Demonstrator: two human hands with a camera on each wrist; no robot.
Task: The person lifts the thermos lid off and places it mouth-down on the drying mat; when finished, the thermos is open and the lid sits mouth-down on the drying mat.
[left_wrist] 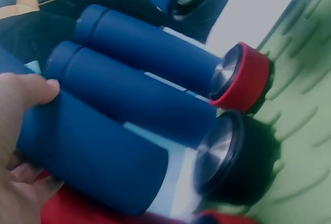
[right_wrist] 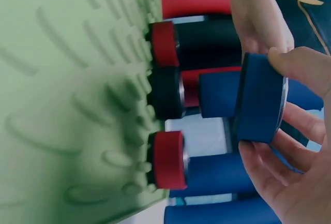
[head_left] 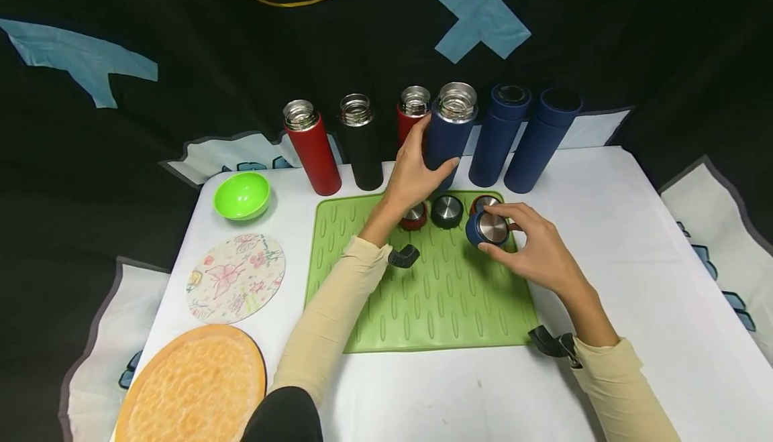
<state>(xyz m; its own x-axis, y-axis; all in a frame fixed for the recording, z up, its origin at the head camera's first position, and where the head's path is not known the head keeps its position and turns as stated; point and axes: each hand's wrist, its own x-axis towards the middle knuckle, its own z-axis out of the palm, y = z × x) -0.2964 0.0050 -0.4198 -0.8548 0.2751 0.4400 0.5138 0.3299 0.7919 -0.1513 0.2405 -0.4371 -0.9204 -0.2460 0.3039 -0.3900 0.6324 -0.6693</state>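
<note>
My left hand (head_left: 413, 177) grips an open blue thermos bottle (head_left: 448, 135), its steel mouth bare and facing up. Whether its base touches the table, I cannot tell. Over the green mat, my right hand (head_left: 537, 249) pinches a blue lid (right_wrist: 261, 100) by its rim between thumb and fingers, steel top up. Under and beside that lid, a red lid (left_wrist: 248, 76) sits on the mat's far edge. A black lid (head_left: 447, 211) and another red lid (head_left: 413, 218) stand to its left, the latter partly covered by my left wrist.
Open red (head_left: 314, 153) and black (head_left: 360, 150) bottles stand at the back left. Another open red bottle (head_left: 410, 117) is half hidden behind my left hand. Two lidded blue bottles (head_left: 496, 140) stand right. A green bowl (head_left: 241, 195), a patterned disc (head_left: 237, 278) and a tan round board (head_left: 193, 381) lie left.
</note>
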